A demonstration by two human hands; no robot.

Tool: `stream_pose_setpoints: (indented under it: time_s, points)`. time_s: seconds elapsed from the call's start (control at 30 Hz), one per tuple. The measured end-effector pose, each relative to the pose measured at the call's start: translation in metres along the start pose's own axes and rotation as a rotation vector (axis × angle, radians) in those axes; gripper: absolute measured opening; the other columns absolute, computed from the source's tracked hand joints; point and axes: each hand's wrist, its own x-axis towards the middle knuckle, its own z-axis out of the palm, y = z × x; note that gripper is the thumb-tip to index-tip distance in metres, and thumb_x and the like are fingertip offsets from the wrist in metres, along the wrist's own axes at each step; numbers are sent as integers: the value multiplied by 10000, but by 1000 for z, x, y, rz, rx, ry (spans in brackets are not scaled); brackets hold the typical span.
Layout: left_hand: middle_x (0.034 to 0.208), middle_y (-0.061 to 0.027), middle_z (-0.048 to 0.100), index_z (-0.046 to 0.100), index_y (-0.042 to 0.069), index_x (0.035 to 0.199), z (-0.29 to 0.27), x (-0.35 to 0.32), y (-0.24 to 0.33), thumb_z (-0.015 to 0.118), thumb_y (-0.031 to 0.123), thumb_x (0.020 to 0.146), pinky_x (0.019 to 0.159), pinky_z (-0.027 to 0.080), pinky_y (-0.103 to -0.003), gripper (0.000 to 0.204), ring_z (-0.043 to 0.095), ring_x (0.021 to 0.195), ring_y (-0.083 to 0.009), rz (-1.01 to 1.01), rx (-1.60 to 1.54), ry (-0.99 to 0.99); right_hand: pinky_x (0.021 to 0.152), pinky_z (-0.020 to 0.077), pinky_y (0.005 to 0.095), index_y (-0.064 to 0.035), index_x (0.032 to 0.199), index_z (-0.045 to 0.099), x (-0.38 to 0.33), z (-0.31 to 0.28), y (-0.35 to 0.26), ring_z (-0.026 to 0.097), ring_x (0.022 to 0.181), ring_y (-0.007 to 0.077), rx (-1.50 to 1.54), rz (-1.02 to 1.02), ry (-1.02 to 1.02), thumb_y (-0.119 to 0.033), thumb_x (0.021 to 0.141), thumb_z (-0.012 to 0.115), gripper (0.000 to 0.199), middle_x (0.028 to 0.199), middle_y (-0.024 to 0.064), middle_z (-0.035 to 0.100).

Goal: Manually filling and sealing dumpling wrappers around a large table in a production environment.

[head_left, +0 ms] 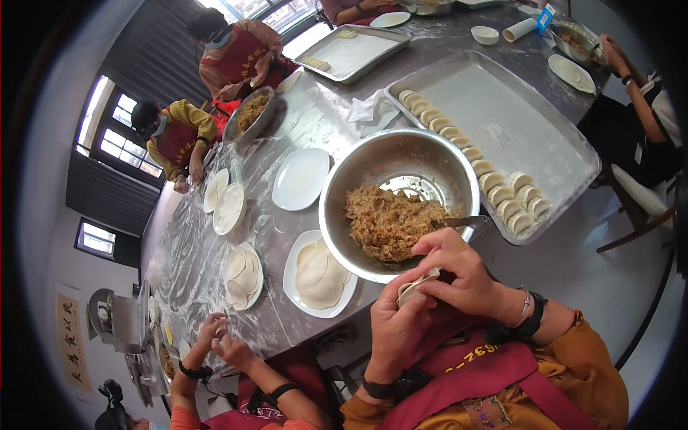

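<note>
Left hand [390,326] and right hand [466,276], both with fingers closed on a folded wrapper [411,290] held between them; edge pinched, perhaps against gaping. From there, bowl [373,161] of filling [394,218] sits at twelve o'clock, plate [289,278] of wrappers [319,276] at nine, tray [494,107] of dumplings [507,208] at one: short reaches, I'd judge.

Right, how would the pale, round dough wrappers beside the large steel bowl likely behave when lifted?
The pale, round dough wrappers look thin, so likely floppy and light. They overlap on the square white plate, so neighbours might cling or slide along.
</note>
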Motion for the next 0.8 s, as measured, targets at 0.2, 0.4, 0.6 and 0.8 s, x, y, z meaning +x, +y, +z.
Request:
stream_pose_setpoints:
  time_s: [0.2, 0.4, 0.6, 0.8]
  points:
    - [1154, -138, 583, 485, -19, 1219, 4, -3, 10, 549, -57, 813, 729, 478, -224, 413, 586, 839, -129, 184, 169, 58, 676, 472, 305, -38, 961, 601, -5, -16, -8, 586, 793, 232, 24, 332, 13, -12, 735, 661, 235, 914, 96, 579]
    - [1173, -134, 573, 498, -16, 1201, 4, -3, 12, 534, -27, 842, 753, 473, -222, 361, 578, 886, -112, 236, 191, 53, 636, 468, 309, -28, 909, 626, -12, -4, 2, 589, 731, 233, 55, 267, -56, -30, 749, 659, 163, 822, 91, 587]
    - [1186, -159, 558, 516, -30, 1163, -1, 0, 5, 518, -3, 873, 856, 469, -267, 291, 572, 997, -166, 302, 153, 14, 614, 461, 275, -30, 895, 630, -10, -5, -5, 575, 699, 190, 155, 388, -59, -60, 736, 696, 175, 814, 75, 589]
    - [1197, -170, 550, 515, -32, 1155, -2, 2, 3, 514, -21, 869, 894, 458, -283, 286, 565, 1031, -182, 296, 233, 18, 619, 471, 292, -33, 866, 629, -11, -4, -4, 583, 685, 199, 24, 245, 13, -62, 711, 716, 179, 810, 70, 599]
